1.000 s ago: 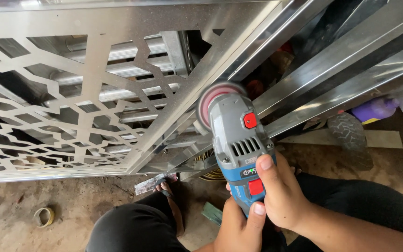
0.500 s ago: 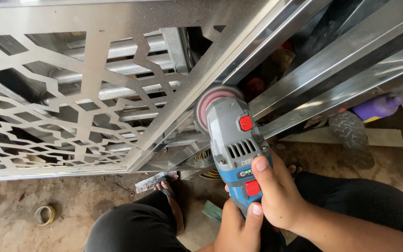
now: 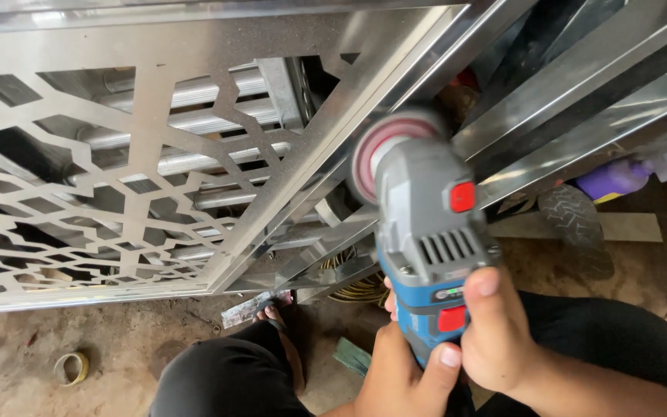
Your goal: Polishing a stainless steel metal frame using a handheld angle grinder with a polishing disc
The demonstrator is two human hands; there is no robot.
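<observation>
Both hands hold one grinder point(image 3: 430, 247), low in the middle of the view. The right hand point(image 3: 496, 332) is closed around its blue handle, with the thumb lying near the red switch. The left hand point(image 3: 403, 378) is closed around the handle from below, with its thumb up beside the right hand.

The grinder has a grey head with air slots and a red button on top. Its disc point(image 3: 380, 150) is round, pink and blurred, and it touches the slanted bar of the gate point(image 3: 194, 147).

The gate is of shiny, smooth steel. Its flat panel is cut into an angular lattice, and round tubes point(image 3: 194, 93) show through the holes. To the right lie long square bars point(image 3: 580, 85), also shiny.

The floor point(image 3: 79, 340) is bare, rough and dusty. On it lies a small roll of tape point(image 3: 71, 367), a flat wood board point(image 3: 619, 225) and a dark tyre point(image 3: 573, 216). A purple container point(image 3: 611, 179) lies behind; what is in it I cannot tell. The knees in black trousers point(image 3: 225, 378) are at the bottom.
</observation>
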